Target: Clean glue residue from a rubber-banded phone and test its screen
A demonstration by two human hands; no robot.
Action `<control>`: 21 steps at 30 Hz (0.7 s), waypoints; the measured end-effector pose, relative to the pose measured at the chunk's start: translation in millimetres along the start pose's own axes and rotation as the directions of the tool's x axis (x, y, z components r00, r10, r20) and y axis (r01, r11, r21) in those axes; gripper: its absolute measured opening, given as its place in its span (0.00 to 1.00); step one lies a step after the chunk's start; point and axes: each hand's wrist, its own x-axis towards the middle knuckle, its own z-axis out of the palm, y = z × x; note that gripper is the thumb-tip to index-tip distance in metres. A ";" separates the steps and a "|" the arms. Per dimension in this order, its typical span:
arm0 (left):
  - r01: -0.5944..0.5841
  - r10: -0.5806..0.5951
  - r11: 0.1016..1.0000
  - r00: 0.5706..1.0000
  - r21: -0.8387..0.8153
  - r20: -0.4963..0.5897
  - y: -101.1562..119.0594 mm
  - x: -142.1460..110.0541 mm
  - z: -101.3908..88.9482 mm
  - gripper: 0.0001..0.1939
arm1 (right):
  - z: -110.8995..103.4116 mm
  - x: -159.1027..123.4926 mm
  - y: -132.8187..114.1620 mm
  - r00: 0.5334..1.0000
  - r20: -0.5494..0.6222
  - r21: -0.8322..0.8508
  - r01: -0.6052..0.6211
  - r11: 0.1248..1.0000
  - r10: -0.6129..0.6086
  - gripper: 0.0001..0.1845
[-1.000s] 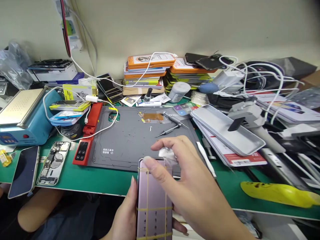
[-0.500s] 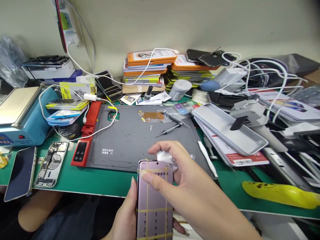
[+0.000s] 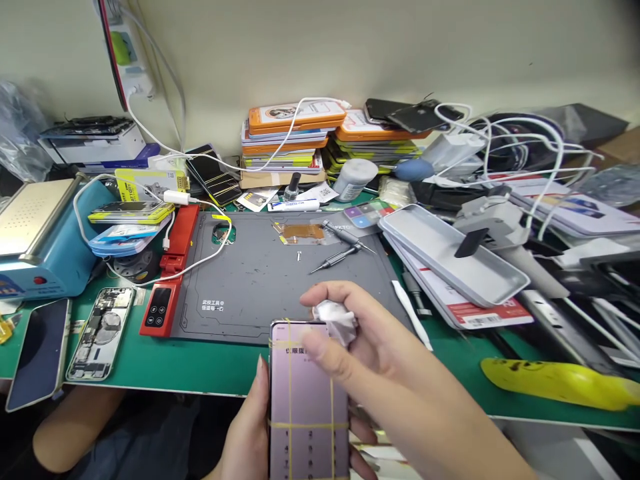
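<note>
My left hand [image 3: 249, 427] grips a smartphone [image 3: 309, 393] upright near the bottom of the view, thumb along its left edge and fingertips showing past its right side. Thin yellowish bands cross the phone lengthwise and widthwise. Its lit screen shows a number pad, the lower part cut off by the frame. Over the phone's top right corner is my right hand [image 3: 365, 347], its fingers curled round a crumpled white tissue [image 3: 336, 320]. The right thumb lies over the upper screen, slightly blurred.
Behind the phone lies a grey work mat [image 3: 250, 287] with two screwdrivers [image 3: 340, 257] and a flex cable [image 3: 303, 232]. An opened phone [image 3: 100, 333] and a dark-screened phone [image 3: 40, 353] lie left. A pale tray [image 3: 455, 257] and a yellow strip [image 3: 555, 383] are right.
My right thumb has slid rightward across the upper screen, uncovering text at its left. The tissue shows more fully. The whole view has shifted slightly.
</note>
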 end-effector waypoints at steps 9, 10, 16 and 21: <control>0.053 -0.048 0.990 0.998 -0.132 0.040 5.8 -0.8 7.9 0.49 | -24.8 27.6 12.0 0.990 0.089 0.359 0.069 0.931 -0.108 0.22; 0.055 -0.051 0.990 0.998 -0.130 0.040 5.8 -1.1 7.7 0.49 | -25.3 28.7 12.6 0.991 0.085 0.354 0.066 0.933 -0.103 0.22; 0.076 -0.071 0.988 0.996 -0.131 0.046 3.8 -1.5 9.0 0.49 | -31.7 29.2 12.8 0.986 -0.061 0.153 0.160 0.975 -0.152 0.23; 0.047 -0.049 0.996 0.999 -0.073 -0.023 0.7 -0.4 11.8 0.46 | -29.5 22.3 5.6 0.931 -0.060 -0.212 0.341 0.916 -0.360 0.15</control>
